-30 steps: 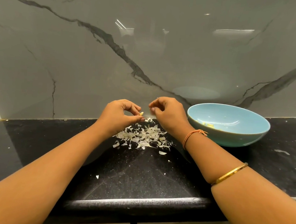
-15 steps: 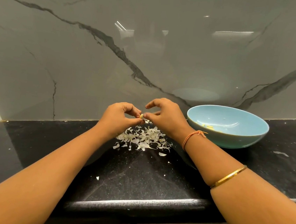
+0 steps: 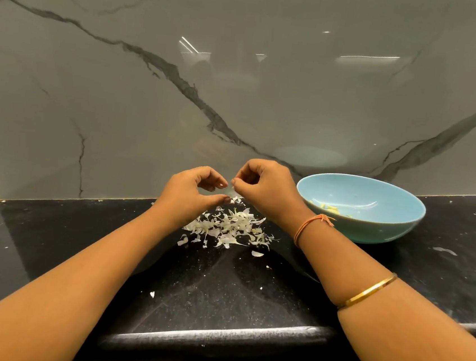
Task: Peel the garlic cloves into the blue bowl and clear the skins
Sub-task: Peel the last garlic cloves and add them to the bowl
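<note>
Peeling — my right hand (image 3: 262,188) pinches a skin flake (image 3: 230,190), my left hand (image 3: 188,197) curls, hold unclear; next, clove into blue bowl (image 3: 378,233).

The person's arms are uncovered all the way from the lower edge of the view to the fingers. The left forearm (image 3: 88,276) and the left hand (image 3: 188,197) are plain and bare. The right hand (image 3: 265,189) is bare too, but its wrist carries an orange thread (image 3: 308,226), wound round in a few thin strands and tied in a small knot whose short frayed ends stick out on the outer side. Higher up the right forearm (image 3: 408,339), well apart from the thread, sits a gold bangle (image 3: 369,292): a thin, smooth, shiny band. The fingernails look short; more detail is too small to tell.
</note>
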Demonstrator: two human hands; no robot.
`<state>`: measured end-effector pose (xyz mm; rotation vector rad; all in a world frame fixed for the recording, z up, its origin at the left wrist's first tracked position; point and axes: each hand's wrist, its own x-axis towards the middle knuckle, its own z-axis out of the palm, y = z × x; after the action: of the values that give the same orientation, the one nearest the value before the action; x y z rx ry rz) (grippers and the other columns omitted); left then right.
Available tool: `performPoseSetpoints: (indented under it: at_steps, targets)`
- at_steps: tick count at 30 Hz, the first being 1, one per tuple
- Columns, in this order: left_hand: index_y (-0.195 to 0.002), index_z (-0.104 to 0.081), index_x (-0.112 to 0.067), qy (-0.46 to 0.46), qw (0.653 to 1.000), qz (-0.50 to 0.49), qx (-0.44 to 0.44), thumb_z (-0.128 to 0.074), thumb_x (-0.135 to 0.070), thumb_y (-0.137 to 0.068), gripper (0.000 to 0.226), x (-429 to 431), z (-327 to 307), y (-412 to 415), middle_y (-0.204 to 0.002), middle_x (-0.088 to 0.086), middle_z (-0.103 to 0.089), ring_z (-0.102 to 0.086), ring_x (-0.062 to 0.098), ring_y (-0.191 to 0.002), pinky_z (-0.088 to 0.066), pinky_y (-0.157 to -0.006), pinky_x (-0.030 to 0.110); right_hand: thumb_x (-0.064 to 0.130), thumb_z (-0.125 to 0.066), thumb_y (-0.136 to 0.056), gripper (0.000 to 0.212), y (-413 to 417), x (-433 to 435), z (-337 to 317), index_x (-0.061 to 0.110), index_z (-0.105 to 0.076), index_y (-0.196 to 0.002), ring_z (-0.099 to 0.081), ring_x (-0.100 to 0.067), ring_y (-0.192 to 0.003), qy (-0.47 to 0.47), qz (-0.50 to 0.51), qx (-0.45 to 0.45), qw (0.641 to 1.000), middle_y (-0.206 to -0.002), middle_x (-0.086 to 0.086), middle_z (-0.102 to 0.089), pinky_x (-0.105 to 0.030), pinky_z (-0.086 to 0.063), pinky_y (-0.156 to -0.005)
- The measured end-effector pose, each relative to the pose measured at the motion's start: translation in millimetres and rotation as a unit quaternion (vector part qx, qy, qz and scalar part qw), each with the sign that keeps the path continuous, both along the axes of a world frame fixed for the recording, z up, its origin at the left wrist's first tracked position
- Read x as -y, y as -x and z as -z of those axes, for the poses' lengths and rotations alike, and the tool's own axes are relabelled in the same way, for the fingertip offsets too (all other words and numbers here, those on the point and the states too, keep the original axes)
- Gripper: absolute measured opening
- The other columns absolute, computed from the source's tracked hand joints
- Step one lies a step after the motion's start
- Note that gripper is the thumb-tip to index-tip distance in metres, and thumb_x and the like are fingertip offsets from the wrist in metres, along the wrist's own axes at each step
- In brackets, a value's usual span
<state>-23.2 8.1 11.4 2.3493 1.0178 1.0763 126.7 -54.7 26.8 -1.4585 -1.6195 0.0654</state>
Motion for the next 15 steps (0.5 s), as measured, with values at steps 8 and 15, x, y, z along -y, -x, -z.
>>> performPoseSetpoints:
  at_steps: [8,15]
  targets:
    - [-0.090,-0.064,-0.025,0.023,1.000,0.021,0.005,-0.065,-0.013,-0.087,0.012,5,-2,-1,-0.087,-0.012,-0.066,-0.060,-0.005,-0.080,-0.044,-0.062,0.002,0.004,-0.046,-0.088,0.016,-34,17,-23,0.003,-0.057,-0.100,-0.054,-0.037,-0.103,0.074,0.288,0.157,0.942,-0.109,-0.019,-0.059,-0.033,-0.040,-0.074]
    - [-0.091,-0.064,-0.024,0.031,0.999,0.025,0.004,-0.064,-0.011,-0.088,0.014,7,-2,-1,-0.085,-0.013,-0.065,-0.059,-0.005,-0.076,-0.044,-0.060,0.002,0.002,-0.046,-0.090,0.019,-46,26,-20,0.001,-0.058,-0.105,-0.055,-0.039,-0.107,0.187,0.313,0.119,0.923,-0.112,-0.020,-0.060,-0.033,-0.038,-0.074]
